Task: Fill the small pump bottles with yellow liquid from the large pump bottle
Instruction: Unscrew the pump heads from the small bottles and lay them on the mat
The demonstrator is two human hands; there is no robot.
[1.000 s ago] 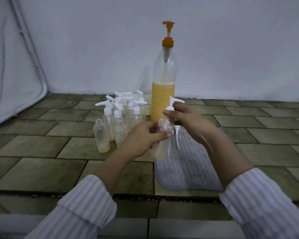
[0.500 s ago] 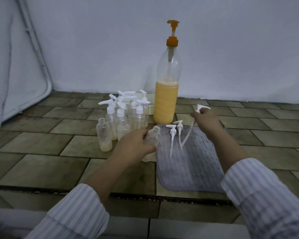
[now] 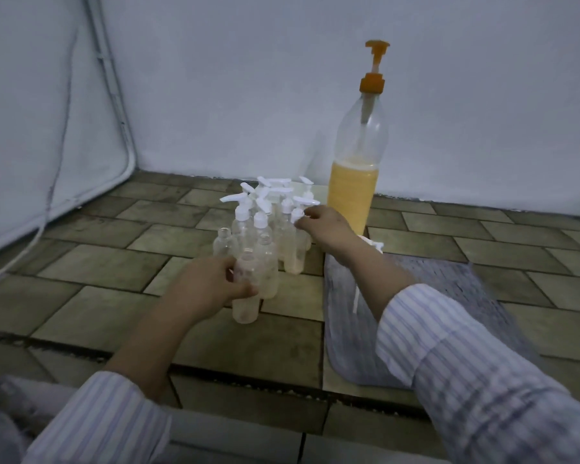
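The left hand (image 3: 208, 289) grips a capless small bottle (image 3: 245, 296). The right hand (image 3: 329, 229) fingers pinch a white pump top (image 3: 298, 214). No writing can be read.

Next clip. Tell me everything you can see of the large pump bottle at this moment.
The large pump bottle stands upright on the tiled floor near the white wall, behind the cluster of small pump bottles. Its body looks like clear plastic, with opaque yellow liquid filling roughly the lower half. An orange collar and raised orange pump head top it, a tube running down inside. No hand touches it; the right hand is just in front.
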